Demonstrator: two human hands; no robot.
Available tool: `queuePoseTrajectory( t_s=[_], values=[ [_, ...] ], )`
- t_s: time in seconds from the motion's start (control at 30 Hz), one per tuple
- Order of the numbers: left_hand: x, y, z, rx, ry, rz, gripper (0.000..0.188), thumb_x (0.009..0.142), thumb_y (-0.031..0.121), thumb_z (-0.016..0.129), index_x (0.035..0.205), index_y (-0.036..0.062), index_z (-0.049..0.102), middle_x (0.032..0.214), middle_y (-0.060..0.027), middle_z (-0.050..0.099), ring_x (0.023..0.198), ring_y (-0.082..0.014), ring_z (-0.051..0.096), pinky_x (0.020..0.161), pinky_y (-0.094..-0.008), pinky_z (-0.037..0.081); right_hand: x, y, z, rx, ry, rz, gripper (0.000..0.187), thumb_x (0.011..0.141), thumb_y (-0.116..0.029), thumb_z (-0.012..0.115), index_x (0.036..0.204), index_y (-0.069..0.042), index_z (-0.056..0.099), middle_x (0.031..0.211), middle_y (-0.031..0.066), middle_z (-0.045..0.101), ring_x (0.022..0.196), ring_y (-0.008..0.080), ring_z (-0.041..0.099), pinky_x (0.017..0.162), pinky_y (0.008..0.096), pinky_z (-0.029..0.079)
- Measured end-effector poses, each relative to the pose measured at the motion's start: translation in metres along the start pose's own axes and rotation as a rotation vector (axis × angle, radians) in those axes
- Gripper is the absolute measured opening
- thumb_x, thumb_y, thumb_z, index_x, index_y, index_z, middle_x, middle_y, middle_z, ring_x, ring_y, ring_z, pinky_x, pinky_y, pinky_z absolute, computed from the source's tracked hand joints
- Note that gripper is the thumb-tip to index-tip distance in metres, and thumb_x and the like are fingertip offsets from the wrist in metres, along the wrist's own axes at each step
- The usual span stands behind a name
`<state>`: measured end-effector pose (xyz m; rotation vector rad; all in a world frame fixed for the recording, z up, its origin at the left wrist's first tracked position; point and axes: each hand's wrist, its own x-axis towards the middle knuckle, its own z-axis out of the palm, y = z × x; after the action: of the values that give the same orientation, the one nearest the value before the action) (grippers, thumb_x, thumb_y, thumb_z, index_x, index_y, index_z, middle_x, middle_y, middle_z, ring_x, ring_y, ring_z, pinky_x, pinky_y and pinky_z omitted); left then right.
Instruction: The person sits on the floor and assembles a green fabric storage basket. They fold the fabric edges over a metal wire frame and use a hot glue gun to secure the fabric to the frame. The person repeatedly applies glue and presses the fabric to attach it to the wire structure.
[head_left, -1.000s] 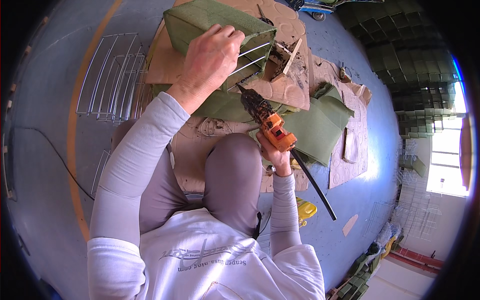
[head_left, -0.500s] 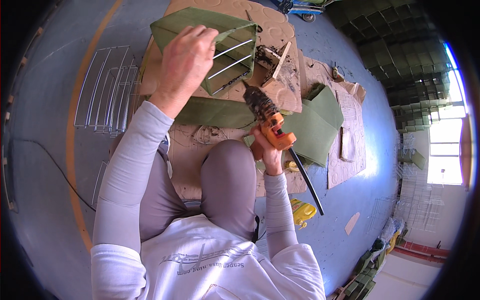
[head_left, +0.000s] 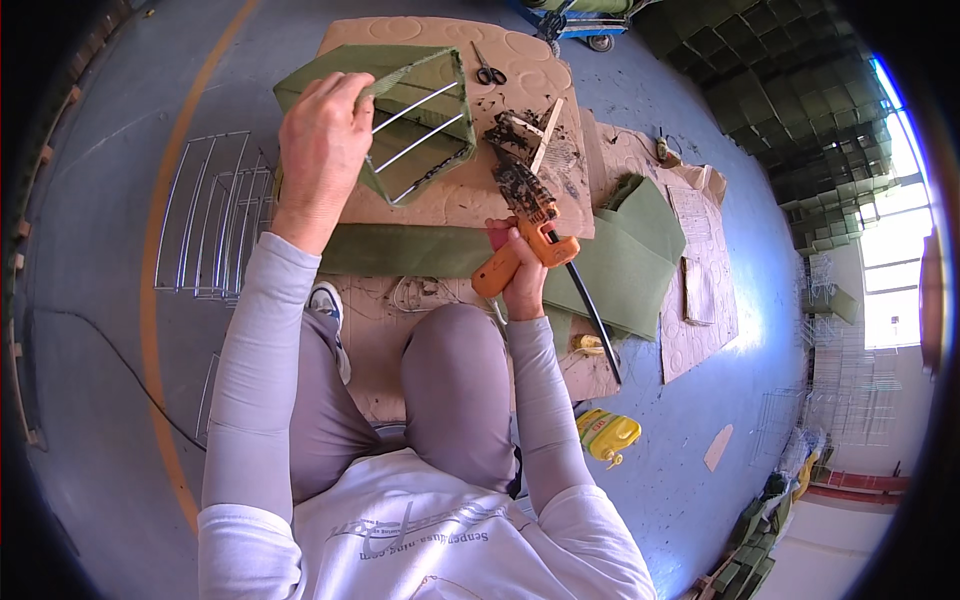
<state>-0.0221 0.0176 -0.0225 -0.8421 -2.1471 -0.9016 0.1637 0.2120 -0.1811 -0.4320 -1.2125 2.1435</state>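
Observation:
My left hand (head_left: pixel 325 145) pinches the near rim of a green fabric box (head_left: pixel 335 65) and holds it tilted, its open side facing right. Bare metal wires cross that opening, and a dark bead of glue runs along the lower wire. In my right hand (head_left: pixel 525 283) is an orange glue gun (head_left: pixel 540 238), its front end crusted with black glue. A long black glue stick (head_left: pixel 598 325) sticks out of its back. The nozzle points away from me, beside glue-smeared wooden strips (head_left: pixel 547 137) and just right of the box, apart from it.
Black scissors (head_left: pixel 489 73) lie on the cardboard-topped work surface (head_left: pixel 420 220). Folded green fabric (head_left: pixel 625 260) lies to the right, wire frames (head_left: pixel 205 225) stand at left. A yellow bottle (head_left: pixel 607 436) sits on the floor; green boxes (head_left: pixel 760 100) are stacked at far right.
The box has shifted left, away from the nozzle, uncovering the scissors. My right hand has turned the glue gun so its handle shows, and the nozzle is now beside the wooden strips.

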Motion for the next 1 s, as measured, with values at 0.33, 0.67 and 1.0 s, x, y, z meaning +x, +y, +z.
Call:
queuePoseTrajectory(
  t_s=[0.33,0.67,1.0],
  values=[
    [0.0,-0.009,-0.005,0.029,0.038,-0.013,0.018,0.081,0.004,0.07,0.099,0.0036,0.068,0.09,-0.0086,0.068,0.083,-0.0288,0.066,0.073,-0.0393,0.054,0.013,0.004,0.011,-0.046,0.15,-0.073,0.029,0.095,-0.008,0.059,0.123,0.001,0.054,0.11,0.0137,0.066,0.105,0.0215,0.062,0.098,0.0345,0.049],
    [0.001,-0.008,-0.005,0.016,0.009,-0.007,0.02,0.081,0.003,0.071,0.101,0.003,0.068,0.091,-0.0094,0.068,0.086,-0.0288,0.066,0.075,-0.0391,0.054,0.026,-0.005,-0.061,0.103,0.329,-0.117,0.027,0.099,-0.017,0.058,0.116,0.003,0.056,0.109,0.018,0.068,0.108,0.0291,0.065,0.102,0.0435,0.05],
    [-0.001,-0.01,-0.006,0.014,-0.023,-0.013,0.022,0.084,0.003,0.068,0.106,0.0015,0.068,0.097,-0.0131,0.069,0.09,-0.0325,0.066,0.078,-0.0397,0.053,0.016,-0.005,-0.063,0.098,0.259,-0.143,0.033,0.101,-0.024,0.056,0.127,-0.003,0.051,0.12,0.0149,0.064,0.113,0.027,0.064,0.096,0.0408,0.052]
  ],
)
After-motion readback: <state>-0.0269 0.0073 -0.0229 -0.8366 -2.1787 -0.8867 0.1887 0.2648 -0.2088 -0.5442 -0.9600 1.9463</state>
